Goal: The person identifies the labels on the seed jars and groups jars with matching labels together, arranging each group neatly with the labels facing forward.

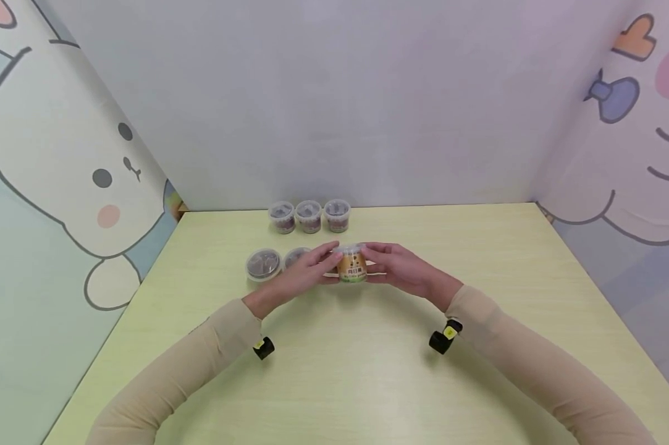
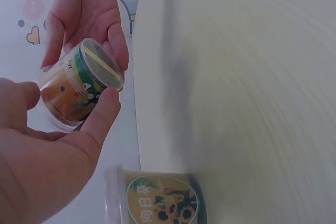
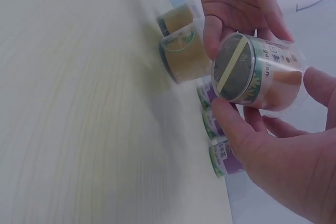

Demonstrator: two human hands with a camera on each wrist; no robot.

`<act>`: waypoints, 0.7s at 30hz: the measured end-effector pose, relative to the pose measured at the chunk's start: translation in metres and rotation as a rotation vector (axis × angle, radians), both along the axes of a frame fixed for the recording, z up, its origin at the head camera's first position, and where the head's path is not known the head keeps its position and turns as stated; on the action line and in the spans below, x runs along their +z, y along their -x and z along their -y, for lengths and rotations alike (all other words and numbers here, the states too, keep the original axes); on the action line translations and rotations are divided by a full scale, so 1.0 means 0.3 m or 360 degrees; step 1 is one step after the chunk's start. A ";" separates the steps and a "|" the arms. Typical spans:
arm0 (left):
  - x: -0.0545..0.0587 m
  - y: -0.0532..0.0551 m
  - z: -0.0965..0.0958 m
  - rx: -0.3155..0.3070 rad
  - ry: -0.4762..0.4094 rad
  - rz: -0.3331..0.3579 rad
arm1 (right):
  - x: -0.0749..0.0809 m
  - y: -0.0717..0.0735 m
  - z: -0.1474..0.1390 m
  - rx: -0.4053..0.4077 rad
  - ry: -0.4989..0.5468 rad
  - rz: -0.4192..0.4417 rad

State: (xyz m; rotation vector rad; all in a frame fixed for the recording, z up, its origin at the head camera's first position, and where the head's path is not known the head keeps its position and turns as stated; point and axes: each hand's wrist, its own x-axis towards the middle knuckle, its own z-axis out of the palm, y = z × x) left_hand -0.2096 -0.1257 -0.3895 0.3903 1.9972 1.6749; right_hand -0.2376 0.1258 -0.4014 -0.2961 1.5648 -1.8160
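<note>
A clear, lidded plastic cup [image 1: 352,266] with an orange and green label is held up off the table between both hands. My left hand [image 1: 303,272] grips its left side, thumb near the lid and fingers lower down. From the other side my right hand [image 1: 403,269] holds the same cup with thumb and fingers. A yellowish strip crosses the dark base of the cup [image 3: 233,69] in the right wrist view. Just behind the left hand stand two similar lidded cups [image 1: 264,266], one partly hidden by that hand.
Three cups with purple labels [image 3: 227,158] stand in a row near the back edge of the pale wooden table [image 1: 356,371]. A plain light wall [image 1: 334,105] rises behind it. Cartoon-printed panels [image 1: 62,154] flank the table on both sides.
</note>
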 end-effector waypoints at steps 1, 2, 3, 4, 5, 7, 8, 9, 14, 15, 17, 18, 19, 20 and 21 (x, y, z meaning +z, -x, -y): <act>0.000 0.000 0.001 0.0005 0.0002 0.0001 | -0.001 0.001 0.002 -0.0012 -0.0003 0.0009; -0.001 0.002 0.001 0.0007 0.0000 0.0003 | -0.002 0.001 0.003 -0.0020 -0.0006 0.0013; 0.000 0.002 0.002 0.0006 -0.0001 0.0001 | -0.003 0.002 0.005 -0.0027 -0.0006 0.0020; 0.000 0.003 0.002 0.0009 0.0001 0.0005 | -0.005 0.003 0.007 -0.0032 -0.0008 0.0024; 0.000 0.004 0.002 0.0011 0.0002 0.0010 | -0.006 0.003 0.008 -0.0040 -0.0009 0.0029; 0.000 0.006 0.001 0.0010 0.0003 0.0017 | -0.006 0.002 0.009 -0.0047 -0.0012 0.0035; 0.001 0.006 0.001 0.0009 0.0002 0.0019 | -0.005 0.001 0.009 -0.0045 -0.0012 0.0031; 0.001 0.006 0.002 0.0010 0.0005 0.0022 | -0.004 0.000 0.009 -0.0050 -0.0014 0.0036; 0.005 0.006 0.003 0.0007 0.0016 0.0036 | -0.002 -0.007 0.006 -0.0046 -0.0021 0.0038; 0.006 0.005 0.003 0.0006 0.0019 0.0038 | -0.002 -0.007 0.006 -0.0045 -0.0023 0.0040; 0.009 0.003 0.002 0.0010 0.0028 0.0042 | -0.005 -0.006 0.005 -0.0041 -0.0021 0.0048; 0.010 0.001 0.002 0.0011 0.0032 0.0044 | -0.006 -0.006 0.006 -0.0044 -0.0018 0.0058; 0.011 0.001 0.002 0.0014 0.0035 0.0048 | -0.006 -0.006 0.006 -0.0042 -0.0016 0.0062; 0.011 0.000 0.001 0.0015 0.0039 0.0052 | -0.007 -0.006 0.006 -0.0038 -0.0014 0.0066; 0.010 0.001 0.002 0.0016 0.0045 0.0056 | -0.007 -0.006 0.006 -0.0040 -0.0010 0.0077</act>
